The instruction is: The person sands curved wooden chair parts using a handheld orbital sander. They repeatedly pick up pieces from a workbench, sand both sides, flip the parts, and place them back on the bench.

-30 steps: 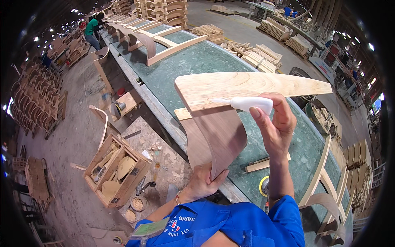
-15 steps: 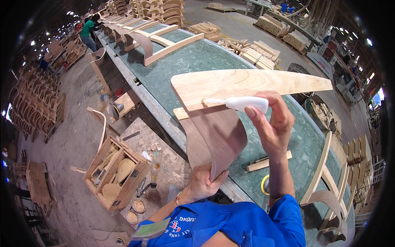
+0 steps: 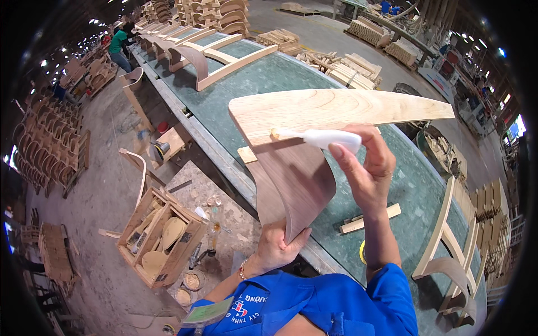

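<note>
My left hand (image 3: pixel 277 246) is closed around the lower edge of a curved brown wooden panel (image 3: pixel 300 182). A long pale tapered board (image 3: pixel 330 106) is joined across the panel's upper end, above the green tabletop. In my right hand (image 3: pixel 374 168) is a white squeeze bottle (image 3: pixel 336 139), held between thumb and fingers. The bottle's narrow nozzle points left and meets the board near its lower left edge. A small yellowish blob (image 3: pixel 274 133) sits at the nozzle tip. Part of a second pale piece (image 3: pixel 245 155) shows behind the panel.
The green table (image 3: pixel 246 73) runs to the far left, bearing several similar wooden frames (image 3: pixel 241 66). Short wood strips (image 3: pixel 370 219) lie by my right forearm. At left stands a divided wooden box (image 3: pixel 159 241) on a stained board. A person in green (image 3: pixel 119 42) is at the far end.
The nozzle has shifted slightly left along with my right hand. The board has moved a little left and up. The yellowish blob at the tip looks larger.
</note>
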